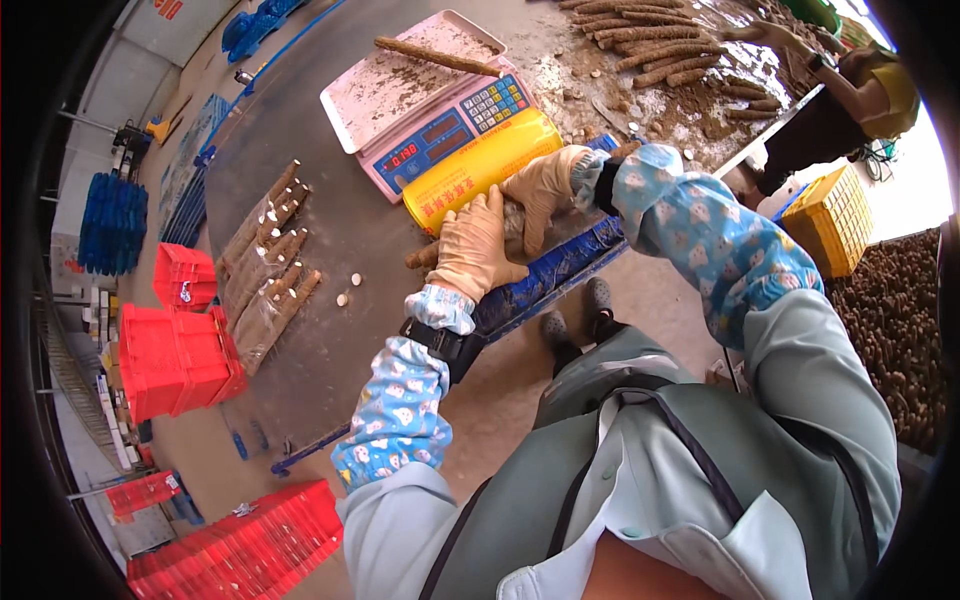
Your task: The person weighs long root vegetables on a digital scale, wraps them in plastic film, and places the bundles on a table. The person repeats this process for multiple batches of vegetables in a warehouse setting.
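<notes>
Two gloved hands are showing in the head view, left hand [470, 248] and right hand [545, 192], working close together near the edge of the desk [350, 230]. Left hand is lying back-up with the thumb spread, fingertips reaching the near side of a yellow roll [485, 165]; right hand is bending its fingers down just beside it. Can't tell whether either is gripping; the palms are hiding what is under them. A brown root [421, 257] is poking out past the left hand, mostly covered. The roll is lying lengthwise along the front of a scale [436, 131], between it and the hands. The scale's display is glowing red, and a single root [437, 56] is resting across its soil-dusted tray. Wrapped root bundles [270, 260] are lying side by side to the left, with small white pieces [342, 299] scattered next to them. Red crates [175, 350] are standing beyond the bundles. Loose roots [650, 40] are lying heaped at the far right of the desk, where a co-worker's hand [762, 35] is reaching in. A yellow crate [832, 220] is standing at right, and blue sheeting [560, 270] is covering the desk's near edge.
</notes>
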Motion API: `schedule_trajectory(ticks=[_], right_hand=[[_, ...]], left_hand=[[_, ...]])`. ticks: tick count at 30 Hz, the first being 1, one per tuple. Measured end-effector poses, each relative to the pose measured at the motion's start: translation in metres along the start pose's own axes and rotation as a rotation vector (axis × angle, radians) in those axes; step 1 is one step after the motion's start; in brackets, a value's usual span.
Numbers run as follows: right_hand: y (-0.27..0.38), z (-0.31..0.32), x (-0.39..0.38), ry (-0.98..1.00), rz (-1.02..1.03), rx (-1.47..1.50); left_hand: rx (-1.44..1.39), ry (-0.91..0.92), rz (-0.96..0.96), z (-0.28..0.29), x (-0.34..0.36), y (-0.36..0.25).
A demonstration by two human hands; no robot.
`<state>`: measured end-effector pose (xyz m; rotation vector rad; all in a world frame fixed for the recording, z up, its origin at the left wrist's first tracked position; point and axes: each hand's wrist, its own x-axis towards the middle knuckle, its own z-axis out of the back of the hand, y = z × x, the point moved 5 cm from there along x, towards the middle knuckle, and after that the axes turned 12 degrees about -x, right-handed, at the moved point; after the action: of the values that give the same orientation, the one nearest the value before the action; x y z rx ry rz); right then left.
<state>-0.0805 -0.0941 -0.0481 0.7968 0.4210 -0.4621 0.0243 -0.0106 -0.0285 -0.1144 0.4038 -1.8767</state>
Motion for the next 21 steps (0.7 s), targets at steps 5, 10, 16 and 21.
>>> schedule_trajectory(ticks=[5,10,16,21], right_hand=[[0.001,-0.004,-0.005,-0.056,-0.027,-0.082],[0.027,-0.014,-0.031,-0.132,0.040,-0.192],[0.070,-0.060,-0.118,0.007,0.024,-0.266],[0.055,-0.144,-0.130,0.015,0.019,-0.247]], left_hand=[[0.012,0.037,0.049,0.006,0.001,-0.012],[0.033,-0.110,0.017,0.020,-0.032,-0.043],[-0.125,-0.023,0.093,0.000,-0.085,-0.119],[-0.236,0.021,0.103,-0.070,-0.125,-0.150]])
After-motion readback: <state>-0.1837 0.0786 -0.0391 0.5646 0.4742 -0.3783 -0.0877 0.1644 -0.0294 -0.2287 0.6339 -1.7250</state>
